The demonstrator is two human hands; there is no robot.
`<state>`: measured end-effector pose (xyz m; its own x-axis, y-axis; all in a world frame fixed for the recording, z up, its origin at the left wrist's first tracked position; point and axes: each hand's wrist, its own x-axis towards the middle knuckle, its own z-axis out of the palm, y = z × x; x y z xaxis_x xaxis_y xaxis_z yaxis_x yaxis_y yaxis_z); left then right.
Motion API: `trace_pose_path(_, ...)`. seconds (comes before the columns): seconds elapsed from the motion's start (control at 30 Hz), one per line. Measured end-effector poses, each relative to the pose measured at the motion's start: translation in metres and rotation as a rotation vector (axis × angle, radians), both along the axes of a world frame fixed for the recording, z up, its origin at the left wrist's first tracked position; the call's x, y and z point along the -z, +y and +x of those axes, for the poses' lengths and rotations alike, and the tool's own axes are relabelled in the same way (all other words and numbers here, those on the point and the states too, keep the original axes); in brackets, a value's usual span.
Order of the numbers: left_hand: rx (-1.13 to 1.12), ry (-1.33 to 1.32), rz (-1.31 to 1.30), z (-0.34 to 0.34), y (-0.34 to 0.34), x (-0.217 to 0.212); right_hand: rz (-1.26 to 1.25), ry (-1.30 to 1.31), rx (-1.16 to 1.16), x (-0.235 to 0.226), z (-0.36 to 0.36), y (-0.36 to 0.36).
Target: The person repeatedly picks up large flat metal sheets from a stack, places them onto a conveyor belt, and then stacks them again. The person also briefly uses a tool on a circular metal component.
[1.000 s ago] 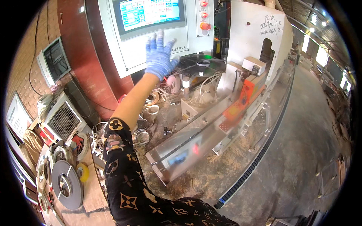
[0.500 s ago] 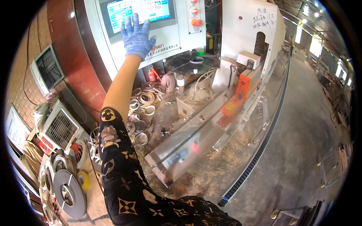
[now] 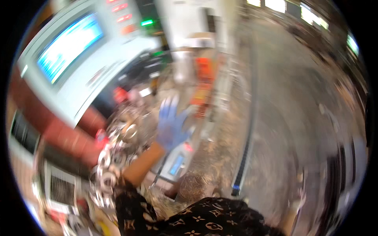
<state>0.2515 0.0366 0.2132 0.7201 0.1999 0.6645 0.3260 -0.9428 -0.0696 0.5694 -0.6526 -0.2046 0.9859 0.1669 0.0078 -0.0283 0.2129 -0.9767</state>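
My left hand (image 3: 170,128), in a blue-white glove, is in mid-air with its fingers spread and nothing in them. In this view it covers part of the long machine bed, beside the orange metal guide (image 3: 202,84). A control panel (image 3: 80,84) with a lit touchscreen (image 3: 71,47) stands at upper left, away from the hand. Low at the right edge my right hand (image 3: 297,200) shows small and blurred, apparently with stretched fingers and holding nothing. A small blue part (image 3: 177,164) lies on the near end of the bed.
Many rolls of edge strip (image 3: 108,179) lie piled on the floor below the panel. A dark rail (image 3: 243,163) runs along the floor right of the machine. At far left stands a boxy fan unit (image 3: 61,185). Dark boards (image 3: 332,188) stand at lower right.
My left hand has left the touchscreen and come down to the right. The view has swung right and tilted, blurring the scene. My right hand has come into view.
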Motion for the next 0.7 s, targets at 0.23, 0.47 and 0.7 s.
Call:
trace_pose_path(0.23, 0.388, 0.025, -0.712, 0.039, -0.142, 0.143, 0.579, 0.676, 0.284, -0.083, -0.056, 0.110)
trace_pose_path(0.47, 0.556, 0.203, -0.958, 0.095, -0.234, 0.203, 0.995, 0.701, 0.611, -0.025, -0.085, -0.055)
trace_pose_path(0.7, 0.598, 0.208, -0.864, 0.144, -0.322, 0.200, 0.561, 0.396, 0.638, -0.123, 0.012, -0.116)
